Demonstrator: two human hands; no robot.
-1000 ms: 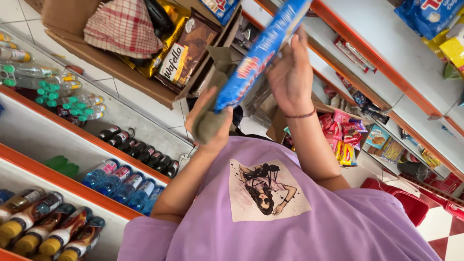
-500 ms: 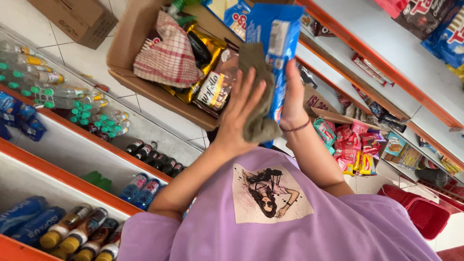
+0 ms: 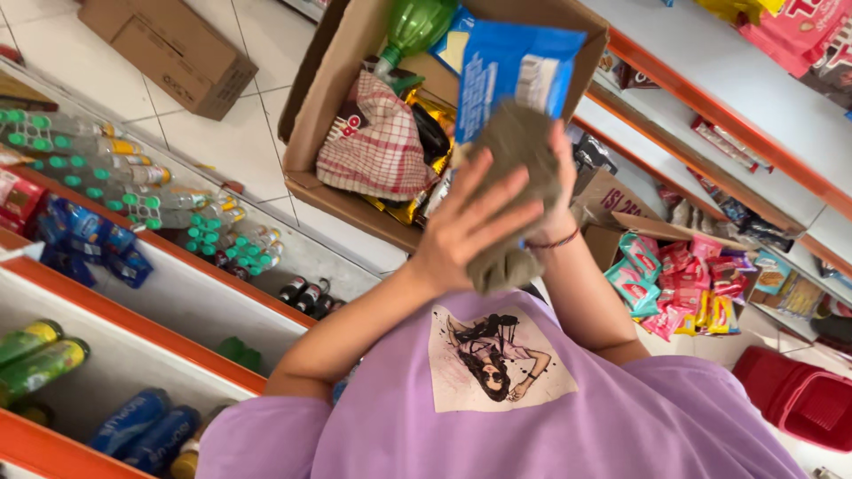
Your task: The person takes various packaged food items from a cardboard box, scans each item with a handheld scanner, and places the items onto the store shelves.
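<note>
Overhead, the head view shows a person in a lilac printed shirt with both arms raised before shop shelving. Left hand is open, fingers spread, palm pressed flat against a grey-brown cloth, which covers the lower face of a blue snack packet. Right hand sits behind the cloth and packet, mostly hidden; only the finger edges and a wrist with a thin bracelet show, so its grasp cannot be told for certain, though it appears to support the packet from the far side. Packet stands upright between the two hands, its top edge above the fingers. Directly behind the packet is an open cardboard box holding a red-checked cloth, a green bottle and dark and gold wrappers. A second, closed carton lies on the tiled floor. Bottled drinks fill the shelves on one side; pink and teal sachets lie on the opposite shelf, with a red basket near them.
</note>
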